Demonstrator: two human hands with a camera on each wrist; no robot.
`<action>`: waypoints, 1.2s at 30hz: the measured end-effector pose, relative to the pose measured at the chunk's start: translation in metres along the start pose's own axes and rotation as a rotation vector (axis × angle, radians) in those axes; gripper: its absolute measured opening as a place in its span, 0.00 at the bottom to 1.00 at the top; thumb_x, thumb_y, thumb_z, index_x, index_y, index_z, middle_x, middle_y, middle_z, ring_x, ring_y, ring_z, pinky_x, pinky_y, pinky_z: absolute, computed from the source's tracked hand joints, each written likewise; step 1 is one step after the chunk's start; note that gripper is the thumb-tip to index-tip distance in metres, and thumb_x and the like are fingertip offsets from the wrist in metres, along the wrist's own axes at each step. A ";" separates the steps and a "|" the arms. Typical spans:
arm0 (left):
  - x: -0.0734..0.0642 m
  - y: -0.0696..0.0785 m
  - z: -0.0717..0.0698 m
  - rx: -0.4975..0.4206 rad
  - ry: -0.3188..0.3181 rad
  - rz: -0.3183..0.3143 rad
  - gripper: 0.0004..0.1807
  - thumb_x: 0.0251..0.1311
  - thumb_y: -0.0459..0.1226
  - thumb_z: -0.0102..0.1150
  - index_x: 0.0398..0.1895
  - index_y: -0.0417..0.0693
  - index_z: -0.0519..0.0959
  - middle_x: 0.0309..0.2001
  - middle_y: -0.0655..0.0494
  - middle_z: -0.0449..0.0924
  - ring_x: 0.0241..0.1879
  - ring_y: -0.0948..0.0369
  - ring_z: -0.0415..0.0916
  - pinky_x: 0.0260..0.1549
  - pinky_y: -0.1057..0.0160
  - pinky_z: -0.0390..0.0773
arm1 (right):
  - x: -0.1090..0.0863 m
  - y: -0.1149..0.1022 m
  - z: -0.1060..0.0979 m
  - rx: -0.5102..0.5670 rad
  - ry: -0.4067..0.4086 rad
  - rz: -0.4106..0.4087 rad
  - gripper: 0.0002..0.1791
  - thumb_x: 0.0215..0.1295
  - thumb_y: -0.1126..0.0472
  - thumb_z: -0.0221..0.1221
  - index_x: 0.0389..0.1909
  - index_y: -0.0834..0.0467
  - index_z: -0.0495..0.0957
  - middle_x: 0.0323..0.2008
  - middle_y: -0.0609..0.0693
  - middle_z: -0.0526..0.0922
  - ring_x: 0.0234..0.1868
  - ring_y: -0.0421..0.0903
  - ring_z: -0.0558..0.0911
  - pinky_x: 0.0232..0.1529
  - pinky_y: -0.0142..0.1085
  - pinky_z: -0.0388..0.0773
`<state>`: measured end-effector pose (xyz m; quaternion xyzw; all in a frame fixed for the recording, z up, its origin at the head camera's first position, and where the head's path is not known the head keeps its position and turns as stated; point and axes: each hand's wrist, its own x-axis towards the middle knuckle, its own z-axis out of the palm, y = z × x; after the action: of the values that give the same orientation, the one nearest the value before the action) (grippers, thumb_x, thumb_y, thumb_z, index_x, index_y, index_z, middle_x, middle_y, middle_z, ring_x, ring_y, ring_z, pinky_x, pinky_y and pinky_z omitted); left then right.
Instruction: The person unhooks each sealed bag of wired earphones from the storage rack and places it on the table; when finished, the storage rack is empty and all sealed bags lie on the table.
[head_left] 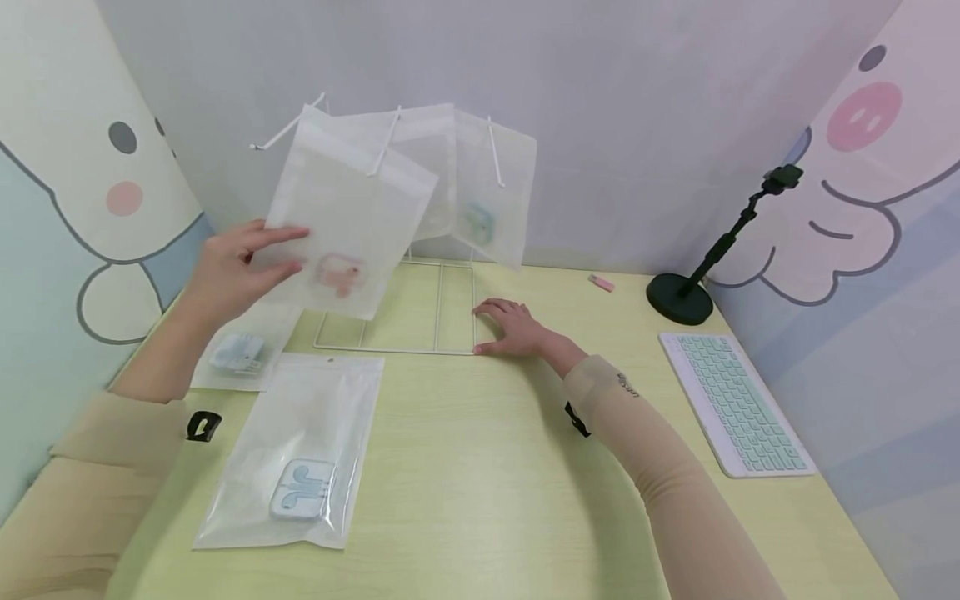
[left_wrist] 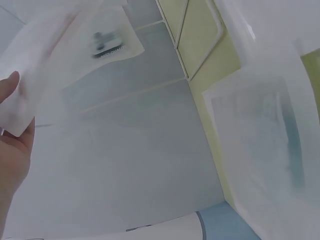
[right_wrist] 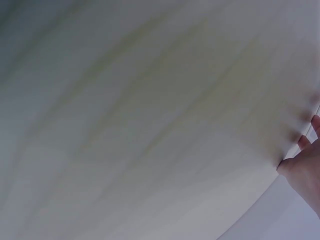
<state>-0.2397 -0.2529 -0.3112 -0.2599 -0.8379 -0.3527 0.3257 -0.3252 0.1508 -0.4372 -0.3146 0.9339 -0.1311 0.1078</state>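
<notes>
My left hand (head_left: 238, 271) pinches the left edge of a frosted zip bag (head_left: 360, 208) with a reddish item inside; thumb and fingers lie on either side of the bag in the left wrist view. Its top overlaps the prongs of a white wire display rack (head_left: 393, 351). Behind it are more frosted bags at the rack, one holding a teal item (head_left: 480, 223). My right hand (head_left: 517, 329) rests at the right side of the rack's base, fingertips and thumb spread along the bar. In the right wrist view its fingertips touch the pale surface.
A bag with white earphones in a case (head_left: 302, 490) lies at front left, another bag with a pale item (head_left: 237, 353) behind it. On the right are a keyboard (head_left: 738, 404), a black stand (head_left: 680, 298) and a pink stick (head_left: 601, 283). A wall (head_left: 600, 150) rises behind.
</notes>
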 end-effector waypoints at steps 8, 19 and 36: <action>-0.001 0.008 -0.013 0.013 0.006 0.092 0.27 0.36 0.19 0.70 0.45 0.43 0.84 0.30 0.63 0.76 0.20 0.72 0.45 0.18 0.72 0.48 | 0.000 0.001 0.000 0.001 0.002 -0.002 0.42 0.56 0.35 0.60 0.69 0.46 0.57 0.72 0.52 0.53 0.72 0.56 0.51 0.67 0.64 0.41; 0.000 0.028 -0.033 0.002 -0.049 0.045 0.33 0.35 0.15 0.69 0.50 0.42 0.81 0.45 0.84 0.73 0.31 0.72 0.61 0.27 0.77 0.59 | -0.001 -0.001 -0.002 0.011 0.000 -0.008 0.42 0.57 0.35 0.59 0.69 0.46 0.58 0.72 0.52 0.54 0.72 0.58 0.51 0.67 0.64 0.41; -0.005 0.051 -0.061 0.011 -0.160 -0.094 0.33 0.44 0.23 0.68 0.57 0.52 0.78 0.52 0.87 0.71 0.56 0.81 0.64 0.47 0.86 0.62 | -0.001 -0.003 -0.001 0.006 -0.002 -0.003 0.41 0.57 0.36 0.59 0.69 0.46 0.58 0.72 0.51 0.54 0.72 0.55 0.51 0.67 0.63 0.41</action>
<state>-0.1803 -0.2686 -0.2610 -0.2459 -0.8744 -0.3409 0.2423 -0.3228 0.1499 -0.4352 -0.3156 0.9330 -0.1338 0.1094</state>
